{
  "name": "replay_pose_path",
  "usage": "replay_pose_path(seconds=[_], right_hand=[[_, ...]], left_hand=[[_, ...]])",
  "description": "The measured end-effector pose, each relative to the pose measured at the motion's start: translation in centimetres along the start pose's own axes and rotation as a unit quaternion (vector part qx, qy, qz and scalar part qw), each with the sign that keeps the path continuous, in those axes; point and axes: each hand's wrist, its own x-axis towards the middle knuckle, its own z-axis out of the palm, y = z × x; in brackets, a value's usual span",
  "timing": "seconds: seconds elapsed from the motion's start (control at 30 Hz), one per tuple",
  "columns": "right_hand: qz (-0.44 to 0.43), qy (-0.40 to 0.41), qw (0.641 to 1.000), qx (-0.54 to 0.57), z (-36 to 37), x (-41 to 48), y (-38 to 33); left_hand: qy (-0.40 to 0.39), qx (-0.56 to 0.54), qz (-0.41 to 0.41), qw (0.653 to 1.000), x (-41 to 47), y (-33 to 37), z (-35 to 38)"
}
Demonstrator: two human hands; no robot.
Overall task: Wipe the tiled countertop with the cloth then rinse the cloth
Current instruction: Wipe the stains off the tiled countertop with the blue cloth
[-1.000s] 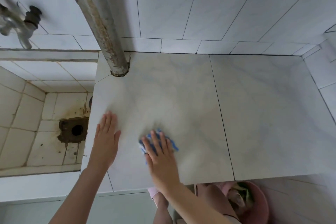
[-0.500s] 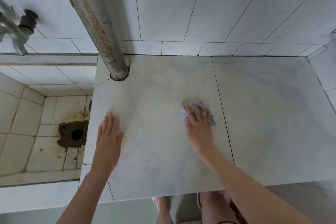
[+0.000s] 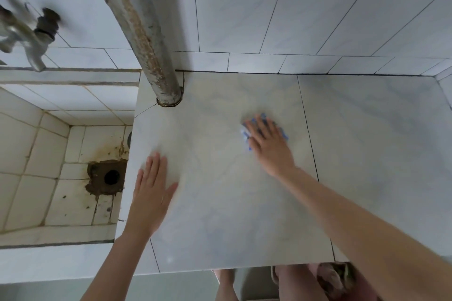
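We press the blue cloth [image 3: 265, 129] flat under the spread, extended fingers of our right hand [image 3: 269, 148] toward the far side of the tiled countertop [image 3: 367, 154], so the palm bears down evenly, while our left hand [image 3: 151, 195], open and empty, braces near the sink [image 3: 36, 154].

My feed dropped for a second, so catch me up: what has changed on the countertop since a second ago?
The right hand slid the blue cloth from the near edge of the countertop away and to the right, toward the tile seam. It is pressed flat on the cloth. The left hand stays flat near the sink side; nothing was let go.
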Motion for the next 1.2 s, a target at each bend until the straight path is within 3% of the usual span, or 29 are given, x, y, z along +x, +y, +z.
replay_pose_path(seconds=[0.1, 0.2, 0.4, 0.53, 0.7, 0.77, 1.07, 1.13, 1.2], right_hand=[[0.037, -0.035, 0.998, -0.023, -0.1, 1.8, 2.3], [0.107, -0.011, 0.993, 0.038, -0.3, 1.9, -1.4], [-0.124, -0.043, 0.983, 0.128, -0.5, -4.6, -11.6], [-0.244, -0.071, 0.96, 0.116, -1.2, -9.6, -12.8], [-0.319, -0.082, 0.938, 0.106, -1.1, -8.5, -11.9], [-0.306, -0.067, 0.944, 0.107, -0.4, -6.3, -11.7], [-0.095, -0.001, 0.992, 0.086, 0.7, 4.1, -10.5], [-0.092, 0.002, 0.991, 0.093, 0.8, 3.4, -11.6], [-0.148, -0.023, 0.983, 0.11, 0.8, 1.3, -13.2]], left_hand=[[-0.008, 0.033, -0.016, 0.999, -0.3, 0.3, -0.2], [-0.018, 0.051, -0.019, 0.998, -0.3, 0.4, -0.2], [-0.033, -0.078, 0.008, 0.996, 0.0, -0.7, -0.6], [-0.024, -0.125, 0.021, 0.992, 0.0, -0.9, -0.6], [-0.015, -0.142, 0.014, 0.99, -0.1, -0.6, -0.6], [-0.012, -0.132, 0.013, 0.991, -0.1, -0.6, -0.6], [-0.013, -0.018, -0.012, 1.0, -3.7, -0.7, -1.1], [-0.017, -0.01, -0.025, 0.999, -4.9, -0.8, -0.9], [-0.014, -0.009, -0.044, 0.999, -6.1, -1.0, -0.8]])
